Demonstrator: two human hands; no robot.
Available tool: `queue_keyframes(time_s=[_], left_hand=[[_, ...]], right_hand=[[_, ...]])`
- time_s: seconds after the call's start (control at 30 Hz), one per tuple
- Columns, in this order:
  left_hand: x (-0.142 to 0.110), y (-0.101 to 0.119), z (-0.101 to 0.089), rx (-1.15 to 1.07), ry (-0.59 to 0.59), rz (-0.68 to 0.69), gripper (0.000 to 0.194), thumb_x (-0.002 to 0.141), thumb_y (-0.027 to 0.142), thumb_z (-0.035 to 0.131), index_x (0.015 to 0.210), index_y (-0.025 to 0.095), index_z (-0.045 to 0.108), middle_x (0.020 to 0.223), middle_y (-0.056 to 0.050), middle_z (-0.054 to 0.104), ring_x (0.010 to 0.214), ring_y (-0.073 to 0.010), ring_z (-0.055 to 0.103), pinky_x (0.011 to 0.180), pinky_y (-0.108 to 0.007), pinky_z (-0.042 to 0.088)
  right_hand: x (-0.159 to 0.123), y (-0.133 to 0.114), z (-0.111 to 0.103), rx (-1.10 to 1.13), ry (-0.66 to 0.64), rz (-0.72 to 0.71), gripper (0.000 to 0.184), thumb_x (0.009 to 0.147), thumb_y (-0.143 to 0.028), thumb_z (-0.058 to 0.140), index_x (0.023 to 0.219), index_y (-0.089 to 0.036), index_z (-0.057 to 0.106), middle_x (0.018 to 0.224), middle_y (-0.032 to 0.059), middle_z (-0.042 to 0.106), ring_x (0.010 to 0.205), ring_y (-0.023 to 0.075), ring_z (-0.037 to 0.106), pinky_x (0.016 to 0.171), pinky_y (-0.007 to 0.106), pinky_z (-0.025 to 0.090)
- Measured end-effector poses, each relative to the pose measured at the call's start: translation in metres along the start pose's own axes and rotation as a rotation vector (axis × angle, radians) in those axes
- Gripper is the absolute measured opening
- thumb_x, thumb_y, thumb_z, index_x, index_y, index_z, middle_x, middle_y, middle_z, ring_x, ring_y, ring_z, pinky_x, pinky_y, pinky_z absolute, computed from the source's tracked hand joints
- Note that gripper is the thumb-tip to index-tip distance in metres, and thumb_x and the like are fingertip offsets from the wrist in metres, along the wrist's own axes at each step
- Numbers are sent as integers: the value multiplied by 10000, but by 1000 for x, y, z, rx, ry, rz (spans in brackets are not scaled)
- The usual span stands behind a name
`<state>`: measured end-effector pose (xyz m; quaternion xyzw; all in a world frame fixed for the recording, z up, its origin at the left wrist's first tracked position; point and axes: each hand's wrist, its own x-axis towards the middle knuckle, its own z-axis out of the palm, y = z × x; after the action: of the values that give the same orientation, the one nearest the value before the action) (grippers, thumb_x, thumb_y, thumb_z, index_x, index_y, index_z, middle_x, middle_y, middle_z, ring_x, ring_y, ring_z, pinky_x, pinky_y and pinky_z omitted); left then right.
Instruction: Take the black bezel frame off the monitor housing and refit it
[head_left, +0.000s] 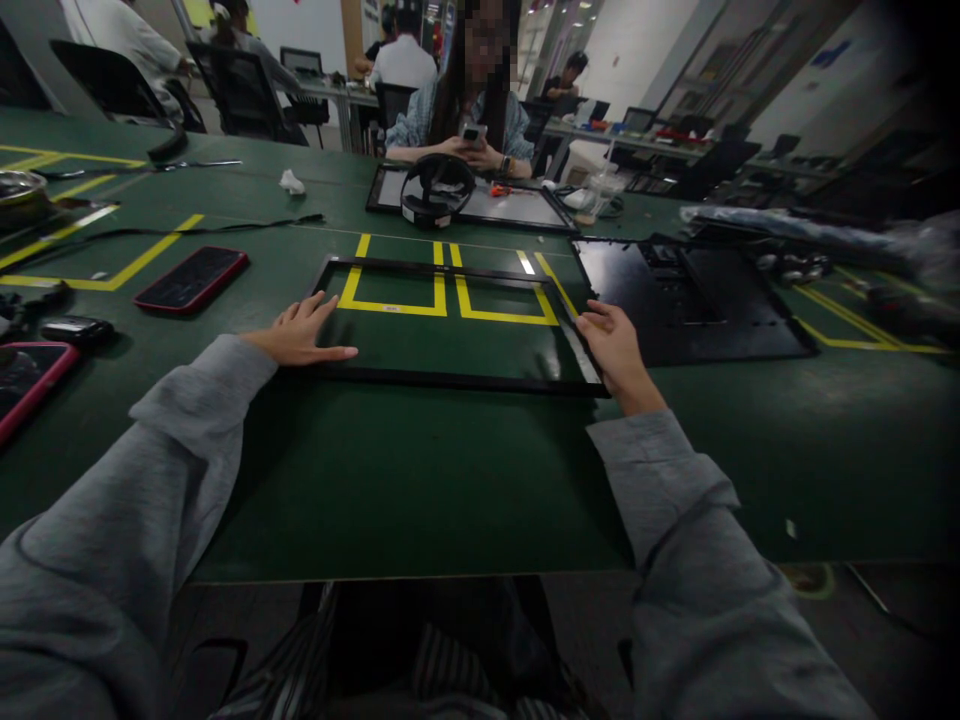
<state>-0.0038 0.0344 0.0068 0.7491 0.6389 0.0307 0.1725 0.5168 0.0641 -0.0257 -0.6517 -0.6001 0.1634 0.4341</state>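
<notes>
A: Office chairs (232,95) and people (405,62) fill the room behind; what lies on the green bench (420,480) by the grips?

B: A thin black rectangular frame (450,379) between the two grips, with yellow tape (420,311) showing through its opening.

A: How do the grips stand?

B: The left grip (298,335) is spread, thumb well out from the fingers, over the frame's left side. The right grip (611,350) has its fingers bent in at the right side — I can't tell whether they pinch it.

A: And around them?

B: Just right of the right grip, a black panel (622,290) lies flat. To the left of the left grip is a red-edged phone (193,280). Well ahead of both, a person (495,112) sits across the bench.

A: Which step is this?

B: My judgement: positioning the frame by its two short sides.

A: What does the next move call for?

B: Even, matched handling from both grips — a rim this thin looks likely to twist if one side leads.
</notes>
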Motion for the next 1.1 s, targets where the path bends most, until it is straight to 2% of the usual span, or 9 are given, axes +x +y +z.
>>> queue_keyframes(time_s=[0.1, 0.2, 0.33, 0.5, 0.57, 0.67, 0.8, 0.9, 1.1], left_hand=[[9, -6, 6, -54, 150, 36, 1111, 815, 841, 507, 1676, 179, 270, 1741, -190, 192, 1591, -435, 201, 1262, -630, 190], [14, -12, 6, -133, 240, 57, 1048, 845, 831, 454, 1642, 159, 349, 1701, -183, 307, 1562, -390, 295, 1266, -587, 235], [13, -16, -1, -247, 272, 49, 1049, 830, 812, 500, 1628, 145, 372, 1669, -173, 373, 1510, -375, 385, 1246, -523, 318], [9, -16, -5, -214, 262, 25, 1054, 792, 821, 557, 1611, 174, 410, 1673, -177, 363, 1532, -409, 326, 1247, -596, 266], [7, -7, -2, -149, 268, 47, 1034, 774, 842, 571, 1598, 230, 439, 1690, -152, 338, 1560, -427, 253, 1240, -661, 213], [-1, 22, 7, -69, 236, 187, 971, 785, 819, 610, 1584, 289, 459, 1699, -116, 334, 1572, -430, 216, 1234, -708, 155], [-12, 62, 25, 61, 231, 350, 696, 922, 660, 575, 1530, 324, 532, 1686, -67, 374, 1581, -400, 214, 1252, -712, 46], [-15, 71, 33, 100, 282, 307, 557, 1002, 551, 495, 1516, 340, 546, 1682, -61, 379, 1586, -381, 217, 1251, -714, 20], [-12, 53, 31, 52, 524, 34, 601, 1013, 460, 463, 1588, 286, 450, 1705, -119, 320, 1605, -394, 149, 1253, -703, 5]], right_hand=[[2, 0, -1, 36, 6, 22, 487, 953, -472, 559, 1394, -263, 567, 1175, 129, 708, 1083, 287, 719, 927, 514, 626], [2, 7, 1, 63, -20, 60, 462, 916, -432, 593, 1334, -236, 588, 1138, 121, 715, 1022, 268, 728, 911, 475, 624], [2, 18, 0, -68, -3, 47, 517, 853, -382, 628, 1331, -187, 601, 1139, 127, 712, 910, 254, 715, 896, 485, 603], [-1, 16, -5, -401, -45, -105, 525, 814, -332, 638, 1305, -151, 673, 927, 94, 686, 910, 280, 660, 932, 483, 552], [-4, 13, -7, -446, -90, -134, 492, 845, -296, 582, 1311, -183, 694, 868, 73, 670, 887, 276, 654, 916, 460, 546], [-9, 7, -9, -476, -135, -85, 440, 892, -286, 525, 1277, -245, 734, 839, 68, 679, 837, 275, 658, 878, 450, 546], [-12, 0, -8, -557, -94, -45, 390, 907, -323, 543, 1224, -265, 762, 909, 109, 723, 890, 318, 680, 892, 489, 545], [-16, -5, -6, -608, -83, -51, 382, 903, -354, 563, 1223, -272, 756, 911, 126, 726, 901, 341, 684, 877, 513, 551], [-31, -27, 1, -679, -96, -37, 358, 923, -333, 556, 1212, -242, 746, 965, 170, 732, 956, 377, 698, 868, 527, 549]])
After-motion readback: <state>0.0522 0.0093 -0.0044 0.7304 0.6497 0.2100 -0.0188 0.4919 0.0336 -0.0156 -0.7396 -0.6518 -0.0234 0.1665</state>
